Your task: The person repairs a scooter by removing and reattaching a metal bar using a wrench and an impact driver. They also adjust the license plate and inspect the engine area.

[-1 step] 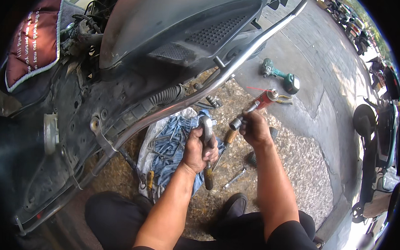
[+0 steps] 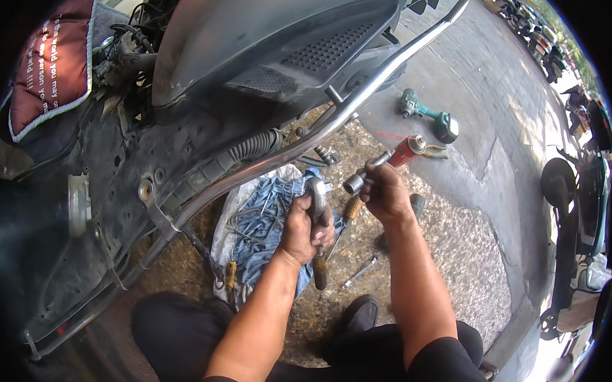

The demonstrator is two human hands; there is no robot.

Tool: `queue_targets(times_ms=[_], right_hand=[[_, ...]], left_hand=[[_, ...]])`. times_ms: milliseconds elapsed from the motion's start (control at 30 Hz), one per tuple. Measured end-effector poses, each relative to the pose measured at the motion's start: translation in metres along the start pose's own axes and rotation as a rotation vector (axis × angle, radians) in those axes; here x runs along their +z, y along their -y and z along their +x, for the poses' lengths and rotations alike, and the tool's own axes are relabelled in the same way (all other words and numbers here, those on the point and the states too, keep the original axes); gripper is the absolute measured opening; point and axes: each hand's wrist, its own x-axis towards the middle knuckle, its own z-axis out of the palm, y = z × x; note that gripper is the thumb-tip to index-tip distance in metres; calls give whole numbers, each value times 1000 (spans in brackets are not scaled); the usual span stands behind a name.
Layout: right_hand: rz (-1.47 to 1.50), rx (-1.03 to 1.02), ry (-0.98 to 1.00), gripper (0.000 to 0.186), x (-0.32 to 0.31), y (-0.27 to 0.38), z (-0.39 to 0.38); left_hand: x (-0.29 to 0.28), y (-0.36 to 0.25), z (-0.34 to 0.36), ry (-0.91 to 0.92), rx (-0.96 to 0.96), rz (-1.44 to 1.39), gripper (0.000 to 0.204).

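Observation:
My left hand [image 2: 305, 232] is closed around a thick, rounded silver metal ring [image 2: 315, 189], seen nearly edge-on. Below that hand a dark-handled tool [image 2: 320, 273] points toward me; whether the fingers touch it I cannot tell. My right hand [image 2: 388, 194] grips a metal socket wrench [image 2: 353, 185] whose open socket faces left, toward the ring but apart from it. A screwdriver with an amber grip [image 2: 353, 207] lies between the hands. Under my left hand a blue cloth [image 2: 257, 216] is spread on the ground.
A stripped scooter body [image 2: 185, 138] with a silver tube rail [image 2: 354, 101] fills the left. Beyond my right hand are a red spray can [image 2: 408, 153], pliers [image 2: 436, 153] and a teal cordless driver [image 2: 429, 116]. A small wrench [image 2: 360, 272] lies near my shoe [image 2: 361, 314].
My right hand has moved slightly left and up, bringing the socket a little closer to the ring. The left hand stays in place.

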Motion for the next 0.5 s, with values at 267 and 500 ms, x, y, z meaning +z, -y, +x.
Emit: queue_targets(times_ms=[267, 500], right_hand=[[-11, -42, -66, 14, 72, 4, -23], [128, -51, 49, 8, 62, -6, -24]], left_hand=[[10, -10, -6, -14, 54, 78, 54], [27, -15, -4, 1, 6, -114, 54]])
